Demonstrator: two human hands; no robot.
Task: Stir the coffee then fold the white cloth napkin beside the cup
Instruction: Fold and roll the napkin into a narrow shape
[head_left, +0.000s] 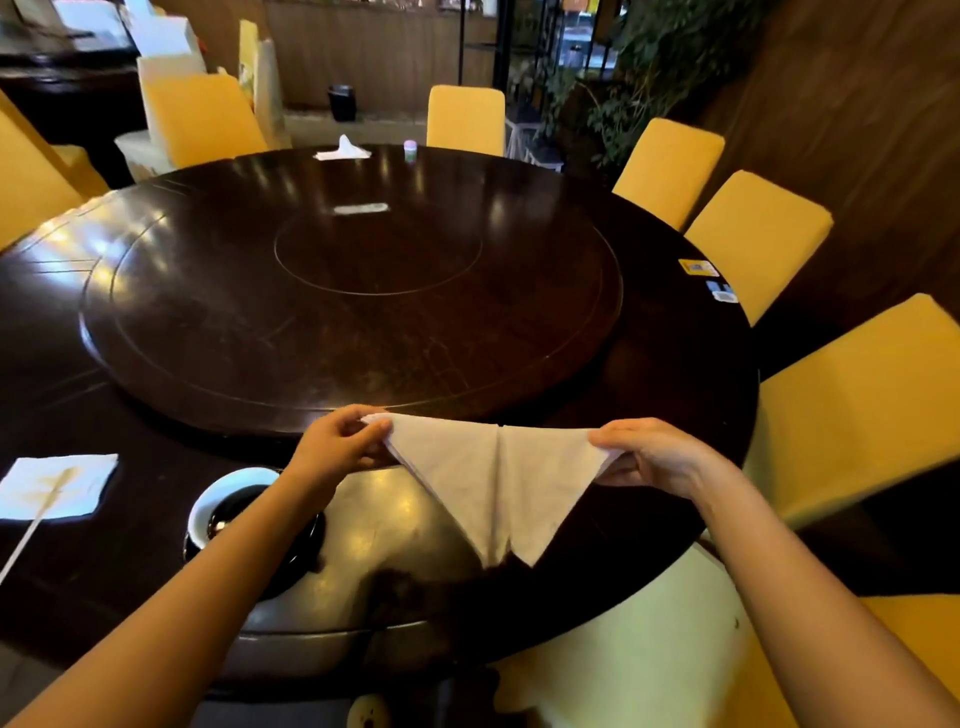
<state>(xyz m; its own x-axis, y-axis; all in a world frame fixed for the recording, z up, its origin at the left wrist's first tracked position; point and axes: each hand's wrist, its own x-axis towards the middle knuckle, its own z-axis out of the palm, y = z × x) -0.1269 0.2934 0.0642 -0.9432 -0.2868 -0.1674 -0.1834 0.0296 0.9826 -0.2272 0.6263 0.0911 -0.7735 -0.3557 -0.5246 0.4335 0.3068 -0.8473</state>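
Head view: the left hand (340, 441) and right hand (652, 454) each pinch a corner of the white cloth napkin (496, 483), a soft folded triangle hanging point-down above the glossy dark round table (363, 291). The white cup (221, 506) of coffee sits left, partly behind the left forearm.

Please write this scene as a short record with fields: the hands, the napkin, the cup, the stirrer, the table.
left hand: pinches the napkin's left corner
right hand: pinches the napkin's right corner
napkin: white cloth, folded, held up, points hanging down
cup: white, dark coffee inside, on a dark saucer, partly hidden by the left forearm
stirrer: lies on a paper napkin, left of the cup
table: round, dark wood
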